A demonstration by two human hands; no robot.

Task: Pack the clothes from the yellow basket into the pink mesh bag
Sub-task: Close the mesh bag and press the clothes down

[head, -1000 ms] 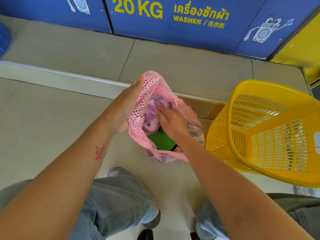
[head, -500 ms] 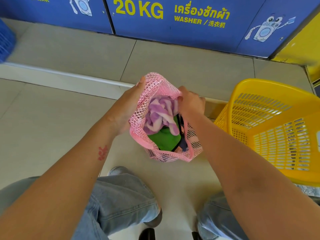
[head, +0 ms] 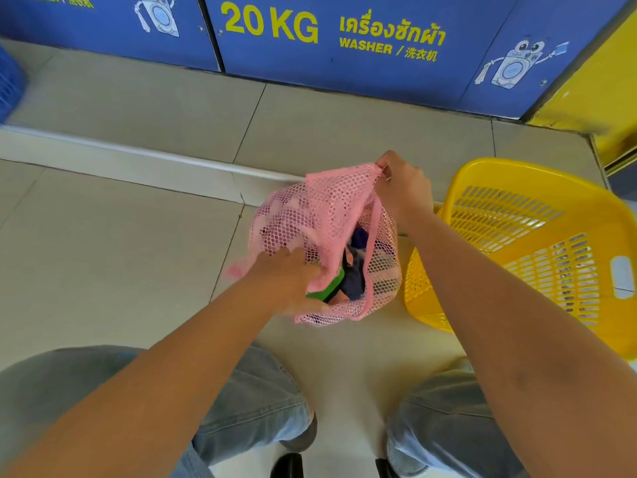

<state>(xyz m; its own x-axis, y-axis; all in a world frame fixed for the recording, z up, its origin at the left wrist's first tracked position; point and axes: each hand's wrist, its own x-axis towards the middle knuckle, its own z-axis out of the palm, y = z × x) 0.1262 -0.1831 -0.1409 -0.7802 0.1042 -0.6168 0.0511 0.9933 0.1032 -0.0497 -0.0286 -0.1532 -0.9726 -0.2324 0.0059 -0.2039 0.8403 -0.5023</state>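
The pink mesh bag [head: 327,243] is sitting on the pale tiled floor [head: 103,257] between the person's knees and the raised step in front of the washers, its mouth being pulled into a long slit that is running from the far right corner down toward the near left. Through the netting and the gap, clothes [head: 351,274] are showing: a bright green piece at the near edge, dark blue fabric beside it, and pale pink or purple shapes pressing against the mesh on the left side. The right hand [head: 401,188] is closing tightly on the far top corner of the bag's rim, lifting it so the mesh is stretching upward in a peak. The left hand [head: 293,281] is gripping the near rim of the bag, with its fingers curling over the edge right beside the green garment; how far the fingers are reaching inside cannot be told. A loose flap of pink mesh is sticking out to the left of that wrist. Just to the right of the bag, touching or nearly touching it, the yellow basket [head: 537,243] is tilting with its opening facing the camera, and only bare slotted walls are showing inside. Both legs in light blue jeans [head: 248,401] are bending at the bottom of the view. Beyond the step, blue washer panels [head: 344,63] are carrying yellow "20 KG WASHER" lettering.
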